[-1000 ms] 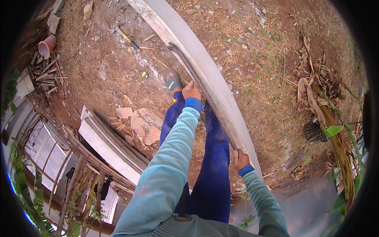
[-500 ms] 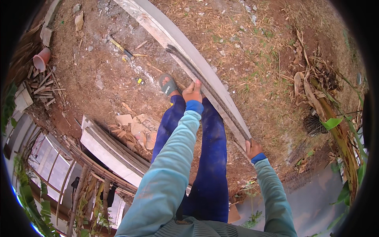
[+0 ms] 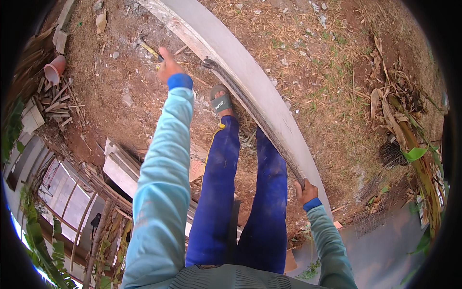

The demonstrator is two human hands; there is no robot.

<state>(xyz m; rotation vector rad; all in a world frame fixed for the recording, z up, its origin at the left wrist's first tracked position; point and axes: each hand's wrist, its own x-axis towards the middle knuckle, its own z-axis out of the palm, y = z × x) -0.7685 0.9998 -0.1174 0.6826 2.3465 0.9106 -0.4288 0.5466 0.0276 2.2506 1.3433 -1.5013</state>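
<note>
My left hand (image 3: 169,65) reaches forward and is closed round the dark grip of a hammer (image 3: 148,46). The hammer has a yellow handle and a metal head pointing away from me; its handle end is hidden by the hand. My right hand (image 3: 307,191) is wrapped round the near end of a long, dark bundle of ribbed steel rods (image 3: 257,114). This bundle runs along the inner side of a long pale beam (image 3: 269,86) and bends at its far tip. Between the hands are my legs, with one sandalled foot (image 3: 221,102) beside the beam.
Wood scraps (image 3: 58,103) and a pinkish bucket (image 3: 55,68) lie at the left. Pale planks (image 3: 118,168) are stacked nearer me. Dry banana leaves (image 3: 385,101) and a dark wire coil (image 3: 392,153) are at the right. Dry leaves and stones litter the earth.
My left hand has let go of the rod bundle and moved left and forward to the hammer. The right hand stays at the bundle's near end. The view has shifted slightly.
</note>
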